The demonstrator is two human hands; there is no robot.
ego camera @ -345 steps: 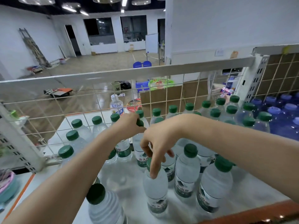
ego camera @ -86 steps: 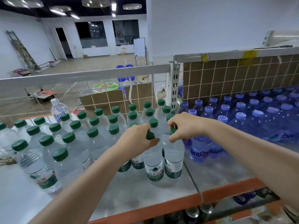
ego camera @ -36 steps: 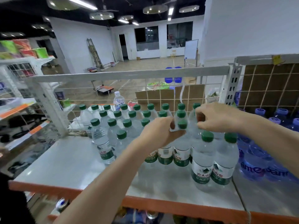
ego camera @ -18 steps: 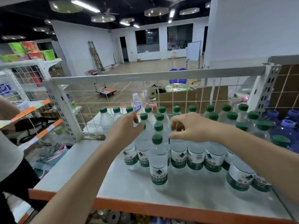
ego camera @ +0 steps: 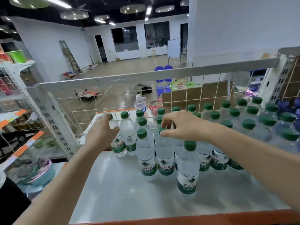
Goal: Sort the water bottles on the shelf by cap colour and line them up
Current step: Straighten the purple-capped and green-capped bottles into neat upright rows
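**Both hands on green-capped bottles, left end of shelf**

Shelf: pale metal deck, orange front lip, wire grid along the back. Landmark for all places below: the front bottle, green cap, standing alone nearest the lip.

Left hand: far left of the front bottle and further back, near the grid. Grip closed around the neck of the end bottle; fingertip over its green cap. End bottle upright, base on the deck, leftmost of the lot.

Right hand: behind the front bottle and just left of it. Thumb and fingers pinched loosely at the cap of a row bottle; thumb touching the cap edge, other fingers curled above it. Firm grip or mere touch: cannot tell. Row bottle upright on the deck.

Green-capped bottles: packed in rows behind and right of the front bottle, running back to the grid. Two more just left of the front bottle, one step back.

Blue-capped bottles: far right of the front bottle, past the upright post, partly cut by the frame edge and blurred.

Lone clear bottle beyond the grid, pale cap, off the shelf.

Deck left of and before the front bottle bare.
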